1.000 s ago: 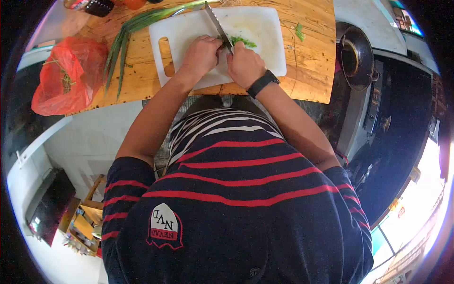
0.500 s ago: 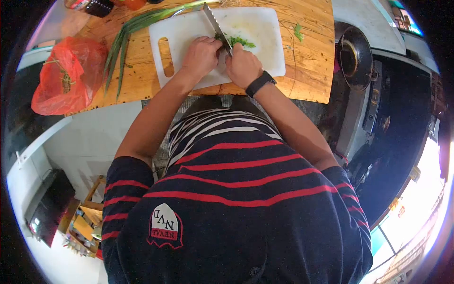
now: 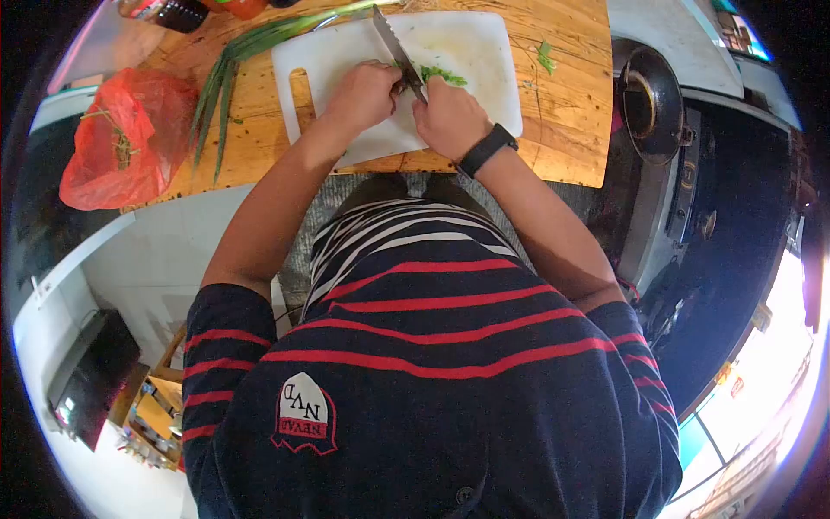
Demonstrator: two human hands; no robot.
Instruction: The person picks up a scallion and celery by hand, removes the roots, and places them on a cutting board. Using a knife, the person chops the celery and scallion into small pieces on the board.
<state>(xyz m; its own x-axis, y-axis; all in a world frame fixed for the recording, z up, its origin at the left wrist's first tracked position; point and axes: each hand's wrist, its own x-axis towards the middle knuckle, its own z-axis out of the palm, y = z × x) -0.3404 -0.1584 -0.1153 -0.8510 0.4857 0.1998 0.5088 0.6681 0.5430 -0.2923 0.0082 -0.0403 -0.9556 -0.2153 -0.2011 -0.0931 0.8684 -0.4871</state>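
My right hand [image 3: 451, 114] grips the handle of a knife [image 3: 395, 48], whose blade points away from me across the white cutting board [image 3: 346, 52]. My left hand [image 3: 363, 93] presses down on green herbs beside the blade, fingers curled. A small heap of chopped greens [image 3: 443, 74] lies on the board just right of the blade. A black watch [image 3: 487, 149] sits on my right wrist.
The board rests on a wooden table [image 3: 562, 112]. Long green onion stalks [image 3: 226, 73] lie left of it, and a red plastic bag [image 3: 121, 138] sits at the table's left corner. A dark wok [image 3: 653, 104] stands to the right. A stray green scrap [image 3: 546, 57] lies on the wood.
Both hands stay at the board with small shifts of the knife and left hand over the greens. The view has tilted slightly.
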